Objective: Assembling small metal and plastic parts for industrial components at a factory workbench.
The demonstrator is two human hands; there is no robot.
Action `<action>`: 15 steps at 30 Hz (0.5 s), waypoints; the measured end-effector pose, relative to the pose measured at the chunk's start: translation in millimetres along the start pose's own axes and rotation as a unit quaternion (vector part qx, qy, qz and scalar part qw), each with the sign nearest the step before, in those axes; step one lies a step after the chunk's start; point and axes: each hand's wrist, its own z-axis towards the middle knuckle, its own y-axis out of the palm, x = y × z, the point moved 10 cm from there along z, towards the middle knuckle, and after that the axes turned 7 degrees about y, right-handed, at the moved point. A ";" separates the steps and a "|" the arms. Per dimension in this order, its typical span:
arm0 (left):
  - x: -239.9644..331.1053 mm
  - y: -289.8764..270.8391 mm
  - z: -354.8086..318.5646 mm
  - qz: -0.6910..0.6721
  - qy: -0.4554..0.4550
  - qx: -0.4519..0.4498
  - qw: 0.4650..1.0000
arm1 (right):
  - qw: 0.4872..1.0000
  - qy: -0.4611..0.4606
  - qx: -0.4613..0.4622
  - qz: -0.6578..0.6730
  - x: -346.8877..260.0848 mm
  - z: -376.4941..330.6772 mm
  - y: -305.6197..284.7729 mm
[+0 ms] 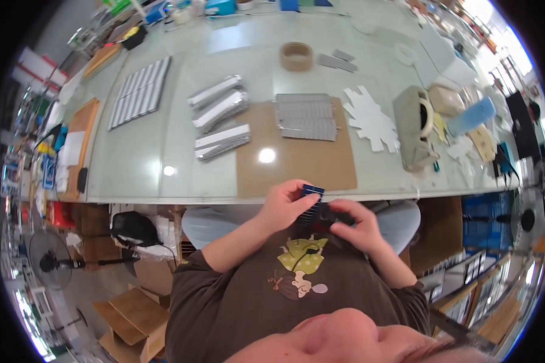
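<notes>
Close to my body, just off the table's front edge, my left hand (pixel 286 207) grips a dark blue strip piece (pixel 312 192) with thin pale lines across it. Its thumb lies over the upper part, and the lower end hangs down in front of my dark shirt. To the right of it, my right hand (pixel 358 225) is held with thumb and forefinger apart. A dark, blurred patch lies beside its fingertips, and I cannot make out what that is. Beyond the hands a brown board (pixel 297 166) lies on the table, bearing grey strips in rows (pixel 306 116).
Wrapped bundles of grey and white strips (pixel 221 109) lie left of the board, near a striped stack (pixel 140 92). White cut pieces (pixel 371 119) and a tape roll (pixel 296 55) are farther out. At right stand a grey tape dispenser (pixel 413 130) and a blue bottle (pixel 473 116).
</notes>
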 end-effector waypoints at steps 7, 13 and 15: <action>54.1 0.4 -16.1 0.133 0.216 -0.074 0.965 | 0.986 -0.141 0.083 -0.044 -35.5 16.3 24.6; 10.1 -35.1 -0.5 -0.112 -0.064 -0.030 0.991 | 0.803 -0.402 0.196 -0.393 -106.5 3.1 37.1; 2.1 -20.7 -9.5 -0.098 -0.180 -0.046 0.978 | 0.794 -0.408 0.202 -0.403 -99.2 2.9 44.2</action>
